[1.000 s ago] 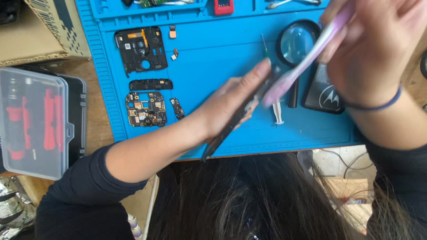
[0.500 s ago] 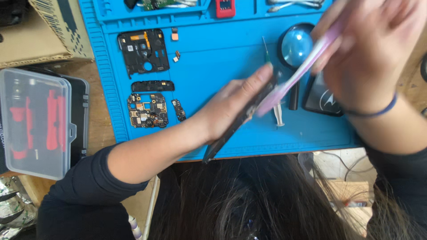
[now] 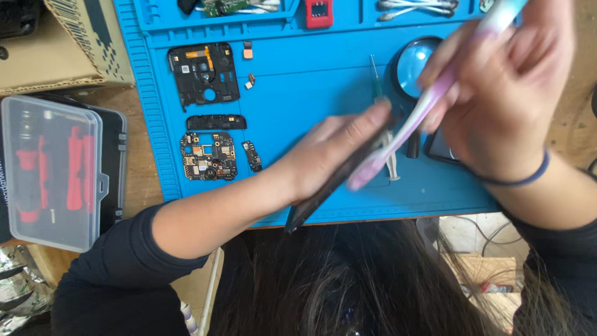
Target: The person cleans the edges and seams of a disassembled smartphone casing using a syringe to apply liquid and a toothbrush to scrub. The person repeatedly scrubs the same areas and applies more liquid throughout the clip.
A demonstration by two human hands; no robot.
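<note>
We've got the left hand [image 3: 323,158] clamped on a dark flat phone part [image 3: 329,186], tilted over the blue mat [image 3: 298,93], while the right hand [image 3: 504,106] grips a pink brush [image 3: 416,115] whose head touches it. Around them lie a circuit board [image 3: 209,155], a black frame [image 3: 204,74], a magnifier [image 3: 415,62] and a clear tool case [image 3: 53,171]; our hands hide the mat's right side.
</note>
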